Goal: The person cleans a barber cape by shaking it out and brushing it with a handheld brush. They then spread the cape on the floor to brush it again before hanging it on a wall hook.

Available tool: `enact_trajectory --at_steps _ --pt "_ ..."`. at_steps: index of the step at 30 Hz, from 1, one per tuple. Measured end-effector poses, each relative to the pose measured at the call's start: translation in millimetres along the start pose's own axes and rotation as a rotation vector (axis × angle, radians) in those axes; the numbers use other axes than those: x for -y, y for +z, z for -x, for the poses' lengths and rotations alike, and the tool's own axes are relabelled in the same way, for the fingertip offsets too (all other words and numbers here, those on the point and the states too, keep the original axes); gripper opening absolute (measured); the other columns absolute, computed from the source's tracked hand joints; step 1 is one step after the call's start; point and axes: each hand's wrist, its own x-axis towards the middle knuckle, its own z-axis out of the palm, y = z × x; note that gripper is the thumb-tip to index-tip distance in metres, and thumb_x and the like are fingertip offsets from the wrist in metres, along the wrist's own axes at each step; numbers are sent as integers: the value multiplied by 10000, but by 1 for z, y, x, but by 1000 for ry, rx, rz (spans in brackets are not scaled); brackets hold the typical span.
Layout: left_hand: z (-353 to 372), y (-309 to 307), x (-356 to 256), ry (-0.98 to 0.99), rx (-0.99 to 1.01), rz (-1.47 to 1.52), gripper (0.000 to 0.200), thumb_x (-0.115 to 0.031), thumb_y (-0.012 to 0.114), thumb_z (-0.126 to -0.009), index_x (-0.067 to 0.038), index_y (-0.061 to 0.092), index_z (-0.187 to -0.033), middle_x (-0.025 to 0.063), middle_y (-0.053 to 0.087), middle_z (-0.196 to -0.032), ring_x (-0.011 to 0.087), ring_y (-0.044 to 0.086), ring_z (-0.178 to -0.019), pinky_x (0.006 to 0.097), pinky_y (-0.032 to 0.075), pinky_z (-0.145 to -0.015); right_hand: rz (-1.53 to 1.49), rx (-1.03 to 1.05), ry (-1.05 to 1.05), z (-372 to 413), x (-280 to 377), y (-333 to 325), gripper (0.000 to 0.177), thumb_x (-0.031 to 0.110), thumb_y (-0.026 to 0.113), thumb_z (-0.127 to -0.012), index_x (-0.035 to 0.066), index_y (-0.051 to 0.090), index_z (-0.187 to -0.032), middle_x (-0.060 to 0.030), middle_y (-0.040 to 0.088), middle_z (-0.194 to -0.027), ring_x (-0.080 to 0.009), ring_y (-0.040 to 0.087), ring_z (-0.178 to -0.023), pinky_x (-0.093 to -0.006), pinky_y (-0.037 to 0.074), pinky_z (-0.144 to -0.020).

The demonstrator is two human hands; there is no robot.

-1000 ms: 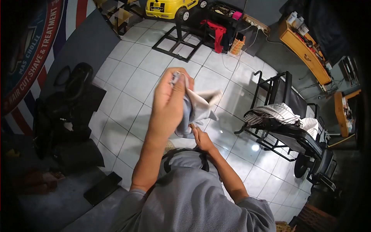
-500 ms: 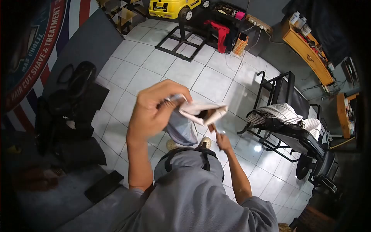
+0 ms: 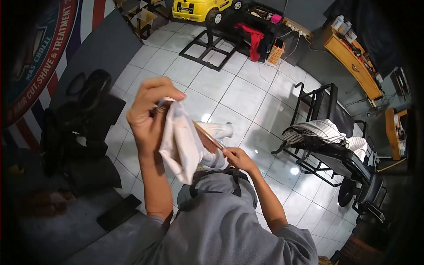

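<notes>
My left hand (image 3: 152, 112) is raised, its fingers closed on the upper end of a whitish, bluish-grey cloth item (image 3: 181, 139) that hangs in folds. What kind of cloth item it is, I cannot make out. Lower and to the right, my right hand (image 3: 238, 160) grips the handle of a wooden brush (image 3: 211, 138). The brush slants up to the left, its reddish-brown bristles towards the cloth. Part of the brush lies behind the cloth, and whether they touch is hidden. Another pale part of cloth (image 3: 218, 129) shows beyond the brush.
On the right stands a black barber chair (image 3: 327, 119) with a striped cloth (image 3: 318, 132) over it. A wooden drawer shelf (image 3: 353, 64) holds bottles. A black metal frame (image 3: 207, 51) and yellow toy car (image 3: 201, 9) are ahead; dark seats (image 3: 88, 172) line the left.
My left hand has shifted left with the cloth, which has turned so its opening no longer shows. My right hand has moved up and left with the brush, close to the cloth.
</notes>
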Motion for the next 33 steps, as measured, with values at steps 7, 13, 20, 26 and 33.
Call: enact_trajectory --at_steps 7,13,20,26,33 --pt "12 -5 15 -59 -19 165 233 142 532 -690 -3 650 -829 70 522 -870 112 491 -763 212 393 -671 853 -94 692 35 -200 -15 601 565 411 -853 35 655 -995 -228 631 -1006 -362 604 -974 -437 472 -842" --pt "16 -4 14 -176 353 314 348 215 488 -573 33 679 -799 96 574 -838 151 566 -782 237 446 -672 562 -522 299 41 -219 -35 554 484 523 -852 -26 612 -654 -175 574 -529 -286 594 -481 -392 472 -492" --pt "10 -1 14 -214 733 225 339 171 555 -548 -3 712 -792 78 649 -750 182 574 -826 274 456 -683 -631 -270 -225 36 40 -38 420 395 467 -941 20 536 -764 26 390 -510 -42 313 -421 -220 221 -376" --pt "21 7 4 -413 501 11 225 162 588 -650 35 680 -811 94 643 -801 146 578 -742 232 448 -690 -539 135 -231 23 70 -7 360 350 487 -943 9 563 -858 21 443 -550 -32 320 -463 -194 248 -412" --pt "40 4 12 -264 22 176 219 175 510 -763 36 648 -861 77 594 -894 112 547 -765 191 419 -672 460 -183 253 10 -148 1 485 492 573 -834 27 674 -925 -136 672 -852 -253 647 -689 -354 494 -636"
